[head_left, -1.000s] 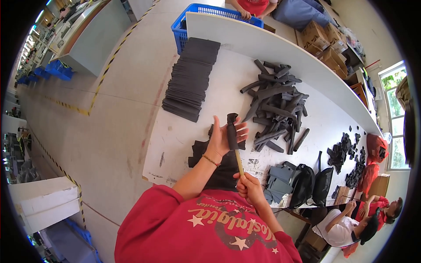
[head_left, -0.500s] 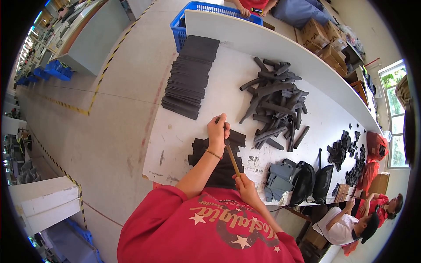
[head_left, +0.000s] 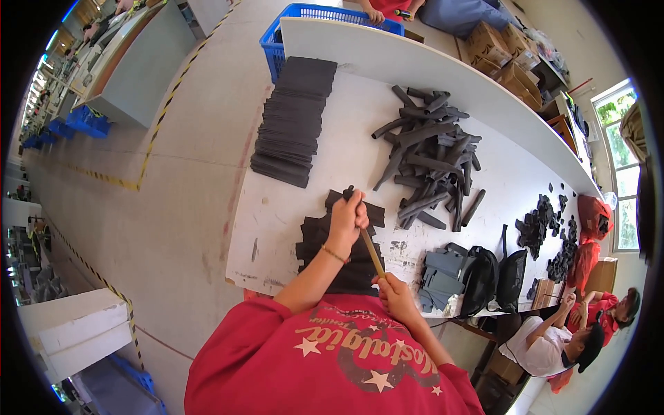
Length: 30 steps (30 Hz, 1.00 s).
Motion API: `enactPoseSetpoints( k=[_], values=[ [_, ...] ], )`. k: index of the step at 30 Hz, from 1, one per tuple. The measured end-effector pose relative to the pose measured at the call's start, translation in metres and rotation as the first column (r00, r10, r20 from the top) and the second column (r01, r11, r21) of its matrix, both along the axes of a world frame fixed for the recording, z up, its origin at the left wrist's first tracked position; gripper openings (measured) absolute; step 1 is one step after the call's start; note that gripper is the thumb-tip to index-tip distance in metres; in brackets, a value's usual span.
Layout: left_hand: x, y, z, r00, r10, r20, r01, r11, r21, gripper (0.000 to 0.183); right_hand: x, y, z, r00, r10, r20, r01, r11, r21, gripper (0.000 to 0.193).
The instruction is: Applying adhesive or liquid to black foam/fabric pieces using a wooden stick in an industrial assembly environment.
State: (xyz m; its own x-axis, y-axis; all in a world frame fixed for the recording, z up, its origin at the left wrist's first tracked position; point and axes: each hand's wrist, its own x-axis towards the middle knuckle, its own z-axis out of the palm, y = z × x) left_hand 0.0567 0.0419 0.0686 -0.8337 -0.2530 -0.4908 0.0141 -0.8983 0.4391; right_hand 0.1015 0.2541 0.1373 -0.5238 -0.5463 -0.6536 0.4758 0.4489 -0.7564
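Observation:
My left hand (head_left: 349,218) is closed around a black fabric piece (head_left: 348,193), whose end sticks out above the fist. A thin wooden stick (head_left: 374,254) runs from below that fist down to my right hand (head_left: 398,297), which grips its lower end close to my chest. How far the stick reaches into the fabric is hidden by my fingers. Under my left forearm lie overlapping flat black fabric pieces (head_left: 315,238). A long row of stacked black fabric strips (head_left: 294,114) stretches beyond them to the left. Right of it sits a heap of rolled black tubes (head_left: 436,155).
The white table (head_left: 356,114) has a raised board (head_left: 443,59) along its far side. A blue basket (head_left: 273,50) stands behind it, near another person's hands (head_left: 375,15). Grey and black bags (head_left: 477,283) lie at right, before small black scraps (head_left: 536,232) and two seated co-workers.
My left hand has shifted slightly down and right with the black fabric. The stick and my right hand stay together, nearly in place. The whole view has turned a little.

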Motion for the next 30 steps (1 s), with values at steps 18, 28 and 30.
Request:
enactPoseSetpoints(
  k=[18,28,30],
  values=[
    [-0.018,-0.117,-0.042,0.752,0.645,0.138,-0.654,0.756,0.032,0.027,-0.001,0.056,0.048,0.986,-0.164,0.026,0.166,0.965,-0.205,0.020],
    [-0.019,-0.008,-0.004,0.935,0.275,0.224,-0.280,0.960,-0.007,0.026,-0.073,-0.069,0.015,0.797,-0.516,-0.315,0.372,0.829,-0.417,0.016],
    [-0.019,-0.006,0.014,0.943,0.236,0.235,-0.226,0.972,-0.067,0.025,-0.082,-0.065,0.006,0.811,-0.531,-0.246,0.383,0.799,-0.464,0.016]
  ],
)
